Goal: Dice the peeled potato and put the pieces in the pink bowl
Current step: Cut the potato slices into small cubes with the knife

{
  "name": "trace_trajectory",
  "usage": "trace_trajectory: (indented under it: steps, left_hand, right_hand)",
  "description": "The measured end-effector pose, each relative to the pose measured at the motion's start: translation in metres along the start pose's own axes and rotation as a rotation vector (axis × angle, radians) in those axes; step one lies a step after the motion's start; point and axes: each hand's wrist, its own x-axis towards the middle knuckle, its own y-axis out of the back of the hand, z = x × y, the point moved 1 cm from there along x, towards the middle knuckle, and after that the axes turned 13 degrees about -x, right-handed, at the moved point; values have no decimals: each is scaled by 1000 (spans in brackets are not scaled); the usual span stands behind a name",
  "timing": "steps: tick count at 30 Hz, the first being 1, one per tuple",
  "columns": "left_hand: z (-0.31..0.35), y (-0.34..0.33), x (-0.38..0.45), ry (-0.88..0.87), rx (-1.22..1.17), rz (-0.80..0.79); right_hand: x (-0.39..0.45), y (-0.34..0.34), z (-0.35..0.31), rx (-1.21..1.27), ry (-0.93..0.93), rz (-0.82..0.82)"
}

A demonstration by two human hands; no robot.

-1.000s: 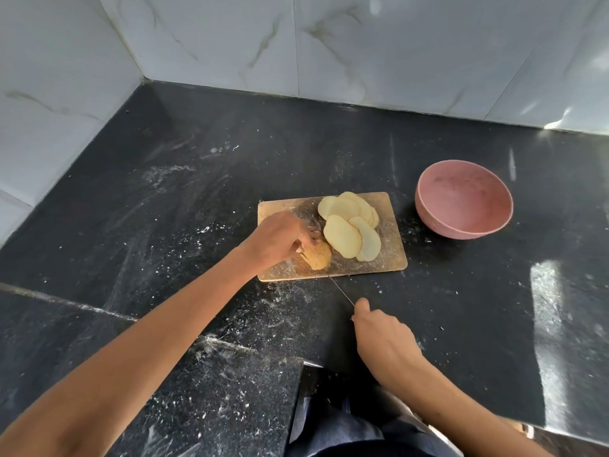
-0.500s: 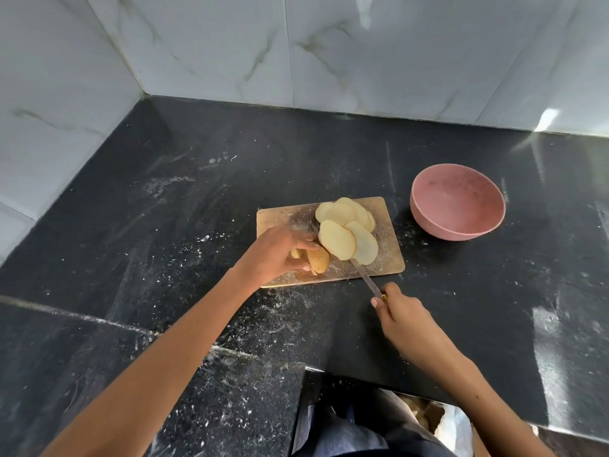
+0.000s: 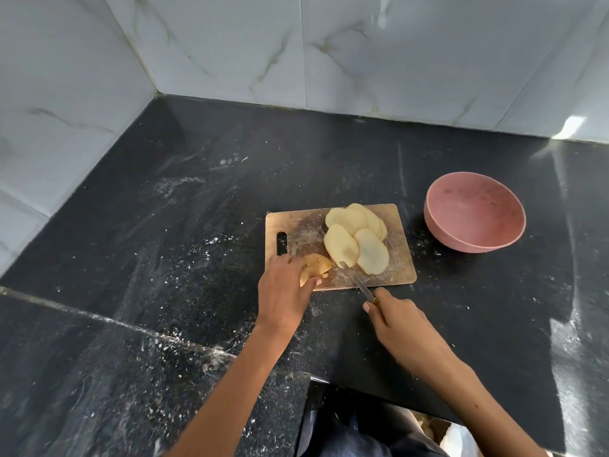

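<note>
Looking down, I have the black countertop filling most of my view, dusted with white specks, with marble wall tiles behind it. On it lies the wooden cutting board, and well to its right stands the pink bowl, upright, nothing visible inside. Potato slices lie overlapped on the board's right half. My left hand curls round the remaining potato piece at the board's near edge. My right hand grips the handle of the knife, whose blade reaches over the near edge with its tip touching the closest slice.
</note>
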Motion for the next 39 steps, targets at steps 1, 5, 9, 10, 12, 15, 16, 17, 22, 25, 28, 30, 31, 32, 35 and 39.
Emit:
trace_trajectory:
  steps: [1,5,9,10,12,15,16,17,22,25,28,30,31,32,35,39]
  left_hand:
    - [0,-2,0,-10,-45,4]
    - [-1,-17,-4,-52,-172,18]
    - [0,-24,-5,-56,-211,72]
    - [0,-24,-5,-68,-201,71]
    - [-3,-23,-3,-114,-194,77]
    - [-7,-20,0,-170,-215,75]
    - [-7,-20,1,-176,-215,75]
    - [-8,-20,1,-176,-215,78]
    - [-9,-21,3,-163,-263,70]
    - [-15,-17,7,-218,-275,44]
    - [-24,-11,11,-279,-297,19]
    - [-25,-11,11,-288,-308,26]
    - [-24,-13,9,-283,-305,40]
    - [-23,-16,7,-270,-301,60]
    - [-17,-22,0,-202,-294,110]
    - [-14,-27,-4,-158,-285,151]
  right_hand:
    - [2,1,-3,-12,7,4]
    - [16,2,-12,-66,11,25]
    - [31,1,-15,-136,1,30]
    - [33,1,-14,-152,-11,27]
    - [36,1,-13,-173,-33,33]
    - [41,3,-13,-176,-45,44]
    - [41,3,-13,-165,-42,44]
    - [42,3,-14,-148,-36,47]
    - [44,-4,-16,-4,28,111]
    - [47,-9,-15,28,46,118]
    - [48,-11,-16,27,60,117]
    - [48,-11,-17,36,64,99]
    - [48,-13,-18,37,64,81]
    - [48,-14,-20,35,64,62]
    - [47,-17,-23,24,49,26]
    - [49,-18,-23,36,49,23]
